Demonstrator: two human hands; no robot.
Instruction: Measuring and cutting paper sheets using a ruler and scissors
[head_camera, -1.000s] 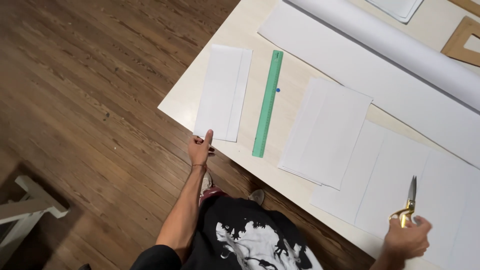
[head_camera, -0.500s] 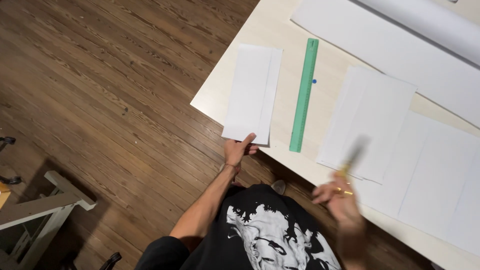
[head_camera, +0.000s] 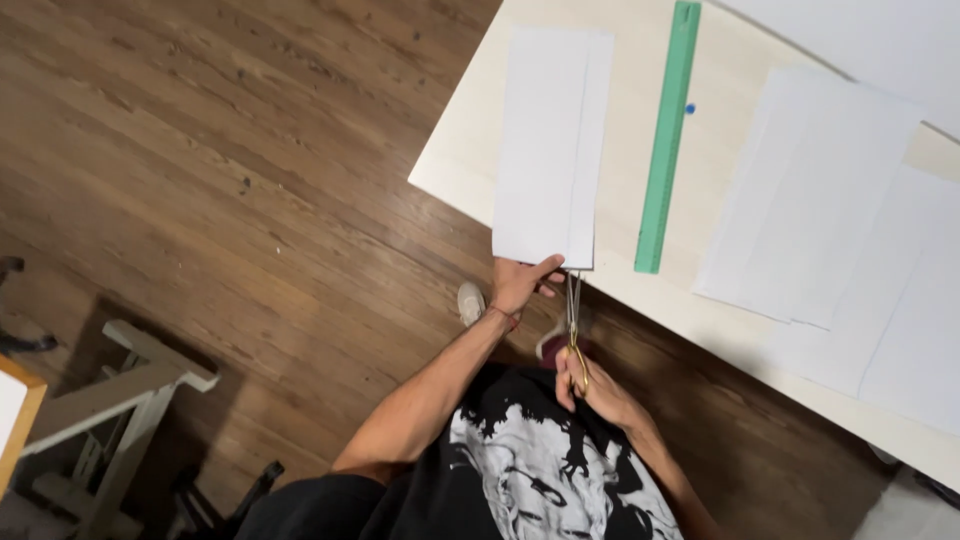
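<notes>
Pale tabletop (head_camera: 470, 170) over brown plank floor: the right hand (head_camera: 590, 385), off to the side a second ago, has come in with gold-handled scissors (head_camera: 574, 325) clamped in its fingers — blades at the near edge of the white paper strip (head_camera: 550, 140), which the left hand (head_camera: 520, 283) pinches there beside the green ruler (head_camera: 668, 135) — so cutting looks about to begin.

Soft even indoor light, sharp focus

The green ruler (head_camera: 667, 140) and the bench (head_camera: 470, 160) run off the top edge at twelve o'clock, the overlapping white sheets (head_camera: 900, 260) are cut by the right edge at three o'clock, and the scissors' (head_camera: 574, 325) handles sit hidden inside the right hand (head_camera: 595, 385).
</notes>
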